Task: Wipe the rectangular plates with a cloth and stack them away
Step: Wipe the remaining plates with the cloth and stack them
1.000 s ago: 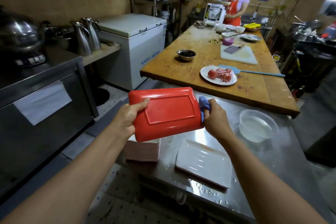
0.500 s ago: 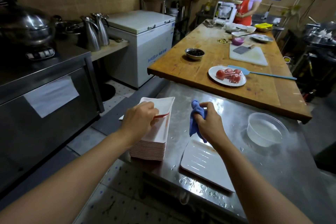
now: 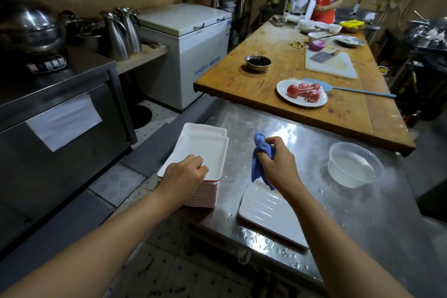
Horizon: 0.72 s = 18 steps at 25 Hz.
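Both forearms reach forward from the bottom of the view over the near corner of the steel surface [image 3: 302, 133]. The left hand [image 3: 183, 173] sits knuckles up on the near end of the top plate [image 3: 203, 145], its fingers curled under at the plate's near rim; whether they actually grip the rim cannot be told, since the knuckles hide the fingertips. The right hand [image 3: 275, 164] is raised a little above the surface, fingers bunched around a blue cloth [image 3: 260, 155], which sticks up above the thumb and hangs down below the palm.

The top plate is rectangular, white inside with a raised rim, and lies face up, slightly askew on the stack of plates [image 3: 205, 193] at the left edge of the surface. The stack's side shows many thin red-and-white rims packed close together. Just to the right of the stack, a single ribbed white plate [image 3: 271, 220] lies flat on the wet steel, partly under the right forearm, with water drops scattered around it.

Farther right stands a clear plastic tub [image 3: 354, 164] holding water. Beyond the steel, a wooden table [image 3: 266, 75] carries a plate of wrapped tomatoes [image 3: 302, 92].
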Motion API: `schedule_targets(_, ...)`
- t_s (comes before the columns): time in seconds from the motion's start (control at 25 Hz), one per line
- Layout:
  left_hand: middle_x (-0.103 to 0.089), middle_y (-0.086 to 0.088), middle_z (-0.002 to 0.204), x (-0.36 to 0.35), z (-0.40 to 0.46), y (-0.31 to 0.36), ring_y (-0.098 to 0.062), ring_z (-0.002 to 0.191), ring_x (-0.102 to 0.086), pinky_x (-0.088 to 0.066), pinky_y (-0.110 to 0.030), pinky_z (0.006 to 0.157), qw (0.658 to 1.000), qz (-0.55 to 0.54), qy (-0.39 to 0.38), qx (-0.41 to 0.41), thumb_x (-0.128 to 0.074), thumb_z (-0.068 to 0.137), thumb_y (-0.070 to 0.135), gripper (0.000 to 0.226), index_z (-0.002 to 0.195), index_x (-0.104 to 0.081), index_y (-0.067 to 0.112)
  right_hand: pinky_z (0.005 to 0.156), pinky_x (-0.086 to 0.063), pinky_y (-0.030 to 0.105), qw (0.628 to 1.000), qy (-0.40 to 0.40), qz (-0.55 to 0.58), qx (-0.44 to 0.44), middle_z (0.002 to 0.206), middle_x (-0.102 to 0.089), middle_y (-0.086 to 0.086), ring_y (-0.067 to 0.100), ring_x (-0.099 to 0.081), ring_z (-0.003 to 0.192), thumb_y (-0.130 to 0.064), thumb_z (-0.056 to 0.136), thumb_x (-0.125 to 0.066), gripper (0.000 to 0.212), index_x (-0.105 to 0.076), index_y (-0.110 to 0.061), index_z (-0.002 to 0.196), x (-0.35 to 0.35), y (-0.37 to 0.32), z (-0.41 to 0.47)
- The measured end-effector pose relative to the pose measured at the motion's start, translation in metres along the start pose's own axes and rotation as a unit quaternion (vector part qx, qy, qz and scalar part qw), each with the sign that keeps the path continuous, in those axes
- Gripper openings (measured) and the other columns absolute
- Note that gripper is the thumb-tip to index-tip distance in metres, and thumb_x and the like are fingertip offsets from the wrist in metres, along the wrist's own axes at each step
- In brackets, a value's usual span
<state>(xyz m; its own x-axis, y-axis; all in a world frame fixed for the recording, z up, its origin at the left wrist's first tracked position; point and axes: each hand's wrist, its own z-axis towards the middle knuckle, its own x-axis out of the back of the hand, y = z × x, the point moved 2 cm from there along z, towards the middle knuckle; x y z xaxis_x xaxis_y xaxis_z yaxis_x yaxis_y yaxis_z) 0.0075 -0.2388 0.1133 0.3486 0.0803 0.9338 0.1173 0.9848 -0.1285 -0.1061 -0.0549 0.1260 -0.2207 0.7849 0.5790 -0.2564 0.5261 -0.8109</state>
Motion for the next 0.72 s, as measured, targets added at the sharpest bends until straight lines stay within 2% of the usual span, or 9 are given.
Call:
schedule_targets(0.32, -0.051, -0.004, 0.054, -0.029, -0.005, -0.003, -0.018, 0.045, -0.049, -0.03, -0.017, 0.03, 0.999, 0.006, -0.038, 0.016, -0.088, 0.034, -0.003, 0.037, 0.052, -0.058, 0.008, 0.047, -0.04, 0.01, 1.0, -0.009, -0.011, -0.023, 0.098, -0.056, 0.003, 0.01, -0.054, 0.073, -0.018, 0.098, -0.045, 0.013, -0.043, -0.019, 0.11, -0.003, 0.017, 0.003)
schedule_targets(0.4, -0.056, -0.006, 0.064, -0.035, -0.001, -0.006, -0.021, 0.055, -0.054, -0.036, -0.021, 0.034, 0.997, -0.001, -0.069, 0.024, -0.093, 0.039, 0.014, 0.039, 0.061, -0.062, 0.006, 0.047, -0.039, 0.011, 0.999, -0.008, -0.01, -0.034, 0.099, -0.055, 0.004, 0.014, -0.056, 0.077, -0.018, 0.098, -0.045, 0.017, -0.044, -0.017, 0.114, -0.005, 0.022, 0.005)
schedule_targets(0.44, -0.058, -0.007, 0.074, -0.039, 0.001, -0.008, -0.022, 0.065, -0.056, -0.04, -0.025, 0.04, 0.995, -0.001, -0.091, 0.035, -0.091, 0.05, 0.027, 0.04, 0.072, -0.064, 0.006, 0.048, -0.039, 0.011, 0.999, -0.007, -0.01, -0.039, 0.099, -0.055, 0.004, 0.017, -0.057, 0.078, -0.018, 0.098, -0.045, 0.019, -0.044, -0.016, 0.116, -0.005, 0.025, 0.005)
schedule_targets(0.52, -0.055, -0.004, 0.096, -0.047, 0.005, -0.011, -0.02, 0.087, -0.052, -0.041, -0.03, 0.053, 0.988, 0.026, -0.132, 0.073, -0.071, 0.072, 0.054, 0.051, 0.095, -0.06, 0.009, 0.048, -0.041, 0.014, 0.999, -0.005, -0.004, -0.044, 0.099, -0.056, 0.005, 0.022, -0.058, 0.078, -0.016, 0.097, -0.045, 0.022, -0.043, -0.016, 0.119, -0.006, 0.03, 0.005)
schedule_targets(0.56, -0.052, -0.002, 0.102, -0.05, 0.007, -0.012, -0.018, 0.093, -0.049, -0.039, -0.029, 0.057, 0.982, 0.041, -0.161, 0.084, -0.059, 0.075, 0.063, 0.058, 0.101, -0.055, 0.011, 0.047, -0.044, 0.019, 0.999, -0.004, 0.0, -0.045, 0.098, -0.057, 0.007, 0.024, -0.059, 0.075, -0.016, 0.096, -0.046, 0.022, -0.042, -0.017, 0.118, -0.006, 0.033, 0.005)
schedule_targets(0.72, -0.047, 0.0, 0.108, -0.049, 0.017, -0.008, -0.017, 0.101, -0.044, -0.038, -0.03, 0.061, 0.969, 0.06, -0.201, 0.127, -0.034, 0.078, 0.076, 0.07, 0.104, -0.054, 0.014, 0.052, -0.05, 0.035, 0.999, -0.001, 0.004, -0.054, 0.093, -0.059, 0.01, 0.028, -0.058, 0.067, -0.014, 0.094, -0.048, 0.022, -0.042, -0.02, 0.114, -0.005, 0.047, 0.004)
